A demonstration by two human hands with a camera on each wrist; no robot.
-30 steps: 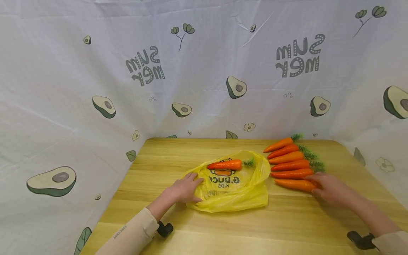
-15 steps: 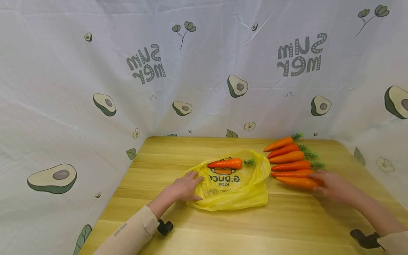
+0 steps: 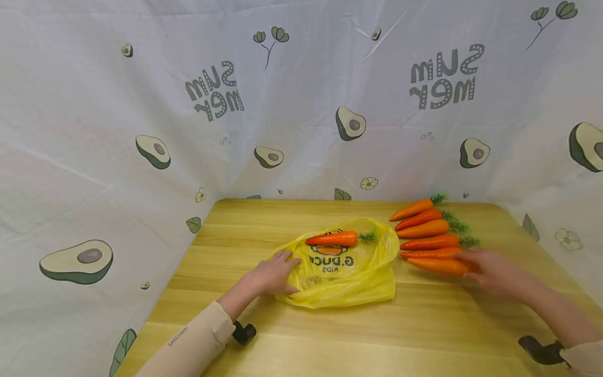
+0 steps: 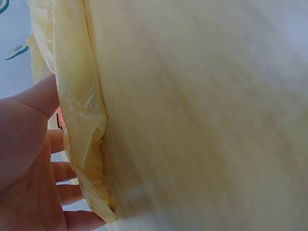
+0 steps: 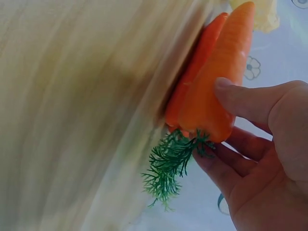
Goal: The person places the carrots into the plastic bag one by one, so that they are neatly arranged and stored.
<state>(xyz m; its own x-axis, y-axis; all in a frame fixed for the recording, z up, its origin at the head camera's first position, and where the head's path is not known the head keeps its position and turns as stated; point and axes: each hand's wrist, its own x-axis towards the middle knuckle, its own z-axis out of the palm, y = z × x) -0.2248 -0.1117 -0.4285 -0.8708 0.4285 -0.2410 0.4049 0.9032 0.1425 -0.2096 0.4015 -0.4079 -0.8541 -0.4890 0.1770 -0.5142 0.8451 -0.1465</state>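
My right hand point(image 3: 494, 275) pinches the thick green-topped end of the nearest orange carrot point(image 3: 440, 265) at the right of the table. In the right wrist view the thumb lies on top of this carrot point(image 5: 219, 72), and the fingers are partly hidden behind it. A redder carrot point(image 5: 199, 62) lies right against it. My left hand point(image 3: 273, 273), fingers spread, rests at the left edge of a crumpled yellow plastic bag point(image 3: 348, 293). In the left wrist view its thumb and fingertips pass behind the bag's edge point(image 4: 82, 86). One red-orange carrot point(image 3: 333, 239) lies at the bag.
Several more carrots point(image 3: 421, 230) with green tops lie in a row right of the bag. They rest on a wooden table point(image 3: 330, 345). A white cloth point(image 3: 301, 94) with avocado prints hangs behind and at both sides.
My right hand has shifted slightly right, and the nearest carrot has moved a little with it, its thick end closer to the neighbouring carrot. The left hand and the bag keep their place.
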